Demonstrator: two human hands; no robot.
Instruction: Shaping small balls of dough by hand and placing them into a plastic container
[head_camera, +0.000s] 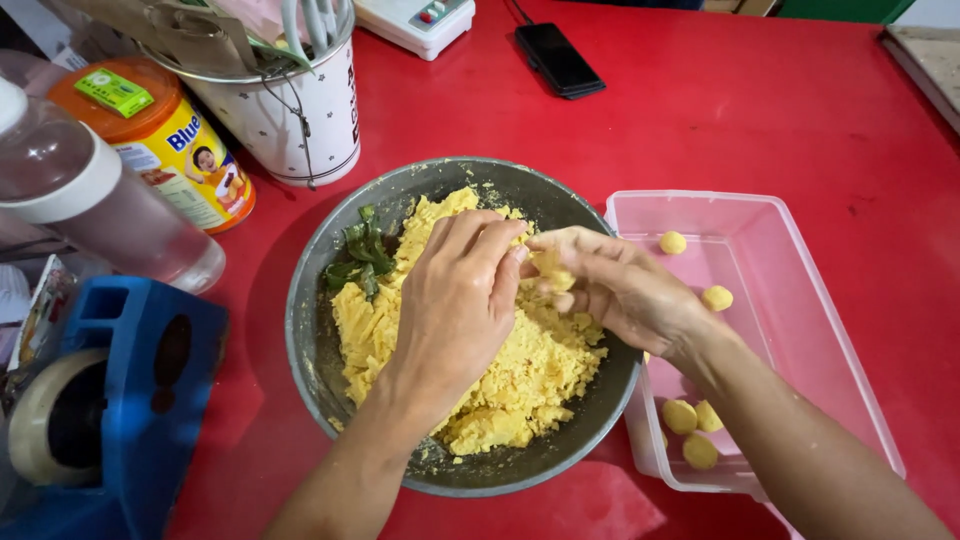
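Right, quick labels, all places given relative to the bowl.

Landmark: grey metal bowl (330, 380), centre of the red table (760, 120).
Dough mass: crumbly yellow dough (520, 380) fills the bowl's middle and near side; green leaves (362, 255) sit at its far-left inner wall.
Left hand: my left hand (455, 300) is over the bowl's centre, palm down, fingers curled together toward the pinch.
Right hand: my right hand (620, 285) hangs over the bowl's right rim, fingertips closed on a small dough lump (553, 270).
Grip state: both sets of fingers meet on that lump, pinched; neither hand is spread.
Lump position: above the bowl's far-right part, between the two hands, no clear long axis.
Key relation: clear plastic tub (840, 330) sits touching or just beside the bowl's right rim; lump lies left of it, right hand is the nearer one.
Tub contents: several rolled dough balls (690, 425), some at the near end, two toward the far end.
Other: polka-dot utensil pot (300, 120) beyond the bowl's far-left; phone (558, 58) well beyond its far side.
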